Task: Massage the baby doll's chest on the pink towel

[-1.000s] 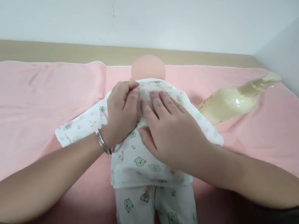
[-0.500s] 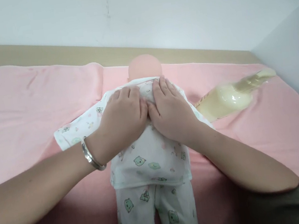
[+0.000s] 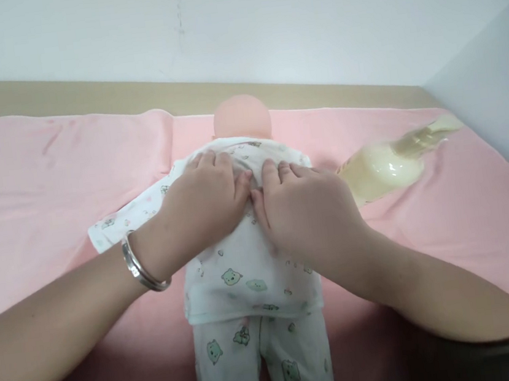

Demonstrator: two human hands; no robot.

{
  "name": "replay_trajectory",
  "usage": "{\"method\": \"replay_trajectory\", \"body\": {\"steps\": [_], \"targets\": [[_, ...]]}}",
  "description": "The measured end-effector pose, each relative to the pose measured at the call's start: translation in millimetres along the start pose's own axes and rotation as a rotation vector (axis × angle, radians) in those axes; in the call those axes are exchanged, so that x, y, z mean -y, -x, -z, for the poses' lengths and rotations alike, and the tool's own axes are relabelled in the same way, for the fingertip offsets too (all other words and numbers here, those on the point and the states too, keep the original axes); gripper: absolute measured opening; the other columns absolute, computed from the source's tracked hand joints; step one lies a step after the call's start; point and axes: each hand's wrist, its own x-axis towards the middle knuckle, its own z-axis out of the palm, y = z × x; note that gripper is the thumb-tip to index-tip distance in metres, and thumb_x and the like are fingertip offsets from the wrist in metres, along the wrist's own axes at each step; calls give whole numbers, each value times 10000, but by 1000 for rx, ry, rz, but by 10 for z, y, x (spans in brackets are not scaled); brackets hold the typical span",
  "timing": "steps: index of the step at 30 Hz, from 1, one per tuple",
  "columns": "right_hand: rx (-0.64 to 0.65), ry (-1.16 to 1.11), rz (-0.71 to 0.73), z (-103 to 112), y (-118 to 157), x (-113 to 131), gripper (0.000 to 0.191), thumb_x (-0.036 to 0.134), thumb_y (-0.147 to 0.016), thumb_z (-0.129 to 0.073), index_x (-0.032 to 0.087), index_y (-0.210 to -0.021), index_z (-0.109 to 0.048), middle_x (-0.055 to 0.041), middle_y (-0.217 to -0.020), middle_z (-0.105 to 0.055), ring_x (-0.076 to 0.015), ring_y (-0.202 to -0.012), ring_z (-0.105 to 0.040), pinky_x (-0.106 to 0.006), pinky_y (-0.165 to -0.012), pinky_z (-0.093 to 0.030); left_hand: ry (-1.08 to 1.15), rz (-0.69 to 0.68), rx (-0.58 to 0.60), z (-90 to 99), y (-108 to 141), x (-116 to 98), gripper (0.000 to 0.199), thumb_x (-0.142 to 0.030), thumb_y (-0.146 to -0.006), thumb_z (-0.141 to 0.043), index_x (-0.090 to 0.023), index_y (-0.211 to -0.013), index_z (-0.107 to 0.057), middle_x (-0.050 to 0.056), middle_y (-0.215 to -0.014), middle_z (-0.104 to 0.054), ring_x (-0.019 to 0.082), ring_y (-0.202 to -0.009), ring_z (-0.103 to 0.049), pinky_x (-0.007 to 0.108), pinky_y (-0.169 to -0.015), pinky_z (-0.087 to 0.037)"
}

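A baby doll [image 3: 242,116] lies face down, its bald head toward the wall. It wears a white top [image 3: 250,271] and white trousers [image 3: 287,359], both printed with green bears. My left hand [image 3: 209,196] lies on the left side of the doll's upper back, fingers stretched toward the shoulder, a silver bangle [image 3: 143,263] round the wrist. On the right side of the back rests my right hand [image 3: 309,205], its fingers pointing away and slightly bent over the cloth. The two thumbs come close together near the spine.
Under the doll spreads a pink blanket [image 3: 71,176] on a surface with a wooden-coloured edge [image 3: 84,91]. To the right lies a pale yellow, shiny bottle or pouch [image 3: 384,168]. A white wall [image 3: 262,29] rises behind.
My right hand has moved back from the doll's neckline, down and to the right on its back. My left hand has shifted only slightly. The view has moved a little.
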Motion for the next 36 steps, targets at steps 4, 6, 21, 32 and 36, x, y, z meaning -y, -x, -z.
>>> {"method": "replay_trajectory", "body": {"steps": [4,6,21,32,36], "targets": [[-32,-65,-20,-67,-104,-70,438,276,-1057,-346,45,-1124,-711,-223,-1071,-770,-301,-949,-731,-365,-790,-524,-9,53,13,-10,-38,7,438,-454,-1024,-344,-133,-1085,-636,191,-1096,-703,352,-1112,-657,549,-1027,-552],[-57,-91,-37,-142,-189,-115,449,269,-1058,-321,46,-1104,-708,-218,-1089,-767,-303,-1017,-719,-363,-842,-531,-39,20,-8,-12,17,-37,463,-421,-1032,-312,-113,-1139,-640,210,-1148,-702,362,-1144,-654,568,-1049,-538],[18,9,50,-23,-146,-133,417,303,-1075,-337,76,-1045,-685,-178,-896,-754,-267,-766,-695,-348,-679,-423,17,-9,-2,9,18,-13,324,-352,-1022,-374,-167,-972,-635,163,-1059,-685,340,-1107,-667,561,-1054,-549],[-70,-21,78,-104,-64,-11,490,241,-1037,-364,-44,-1283,-678,-275,-1229,-739,-336,-1113,-701,-436,-953,-532,83,56,-66,-60,1,-34,302,-368,-1012,-385,-160,-977,-601,160,-1045,-687,321,-1047,-644,542,-1050,-520],[-84,-73,79,-166,-159,-47,519,257,-1037,-343,-49,-1314,-658,-278,-1285,-719,-346,-1207,-663,-435,-996,-526,73,53,-55,-67,-13,-22,304,-362,-1008,-377,-158,-978,-601,168,-1060,-688,322,-1033,-640,544,-1029,-523]]}}
